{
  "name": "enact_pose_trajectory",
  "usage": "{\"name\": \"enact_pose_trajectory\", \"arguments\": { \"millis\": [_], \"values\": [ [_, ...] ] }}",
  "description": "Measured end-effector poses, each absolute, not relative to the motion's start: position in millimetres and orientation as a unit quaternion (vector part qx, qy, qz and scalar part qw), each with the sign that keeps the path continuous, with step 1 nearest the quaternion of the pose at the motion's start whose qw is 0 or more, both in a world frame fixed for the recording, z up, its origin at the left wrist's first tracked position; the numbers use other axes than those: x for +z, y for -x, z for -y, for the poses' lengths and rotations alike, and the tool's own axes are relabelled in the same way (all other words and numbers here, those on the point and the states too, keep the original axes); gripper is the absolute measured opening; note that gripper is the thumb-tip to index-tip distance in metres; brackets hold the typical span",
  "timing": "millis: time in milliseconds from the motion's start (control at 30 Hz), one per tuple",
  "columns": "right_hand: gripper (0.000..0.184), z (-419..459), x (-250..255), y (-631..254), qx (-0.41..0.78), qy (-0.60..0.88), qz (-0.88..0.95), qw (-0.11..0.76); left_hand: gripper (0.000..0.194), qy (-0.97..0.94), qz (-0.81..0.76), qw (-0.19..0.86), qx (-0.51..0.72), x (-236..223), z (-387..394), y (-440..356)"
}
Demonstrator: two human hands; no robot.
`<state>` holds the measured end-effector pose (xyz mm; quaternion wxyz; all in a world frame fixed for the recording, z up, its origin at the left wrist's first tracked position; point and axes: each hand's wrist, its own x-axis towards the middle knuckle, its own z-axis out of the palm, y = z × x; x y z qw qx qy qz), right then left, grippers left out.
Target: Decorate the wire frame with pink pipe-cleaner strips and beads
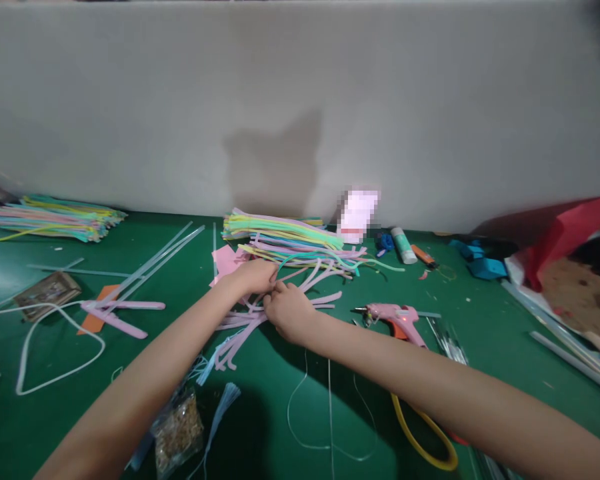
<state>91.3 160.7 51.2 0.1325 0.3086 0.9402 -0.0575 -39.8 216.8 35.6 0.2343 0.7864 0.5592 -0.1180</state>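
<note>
My left hand [258,275] and my right hand [289,311] meet over the middle of the green table, fingers pinched close together. Between and beneath them lie lilac pipe cleaners [243,341], whose ends fan out to the left, right and front. The fingertips appear closed on these stems, though the exact spot they pinch is hidden. Pink paper [225,261] lies behind my left hand. A thin pale cord [330,413] hangs or lies in loops in front of my right hand. Blue tassels [224,403] rest nearer to me, below the lilac stems.
Behind my hands lies a pile of multicoloured pipe cleaners [285,230]; another bundle [65,219] sits far left. A pink glue gun [393,317] is just right of my hands. A glue stick [403,245], yellow-handled tool [430,440] and bag of small beads [179,427] lie around.
</note>
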Motion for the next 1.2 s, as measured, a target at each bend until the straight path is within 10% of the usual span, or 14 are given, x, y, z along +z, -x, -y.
{"name": "enact_pose_trajectory", "arguments": {
  "millis": [367, 633, 800, 1200],
  "values": [
    [0.023, -163.2, 132.2, -146.8, -0.091, -0.404, -0.904, 0.107, 0.026, -0.723, -0.589, 0.347, 0.101, 46.1, -217.6, 93.8],
    [0.032, -130.6, 88.3, -168.0, -0.812, -0.36, -0.373, -0.269, 0.071, -0.567, -0.563, 0.509, 0.319, 55.2, -138.2, 48.8],
    [0.041, -101.5, 60.7, -145.8, -0.84, -0.278, -0.224, -0.409, 0.052, -0.388, -0.412, 0.756, 0.329, 55.0, -73.3, -6.7],
    [0.027, -108.1, 63.7, -163.0, -0.838, -0.233, -0.231, -0.436, 0.055, -0.217, -0.45, 0.823, 0.27, 47.3, -8.5, -29.8]
  ]
}}
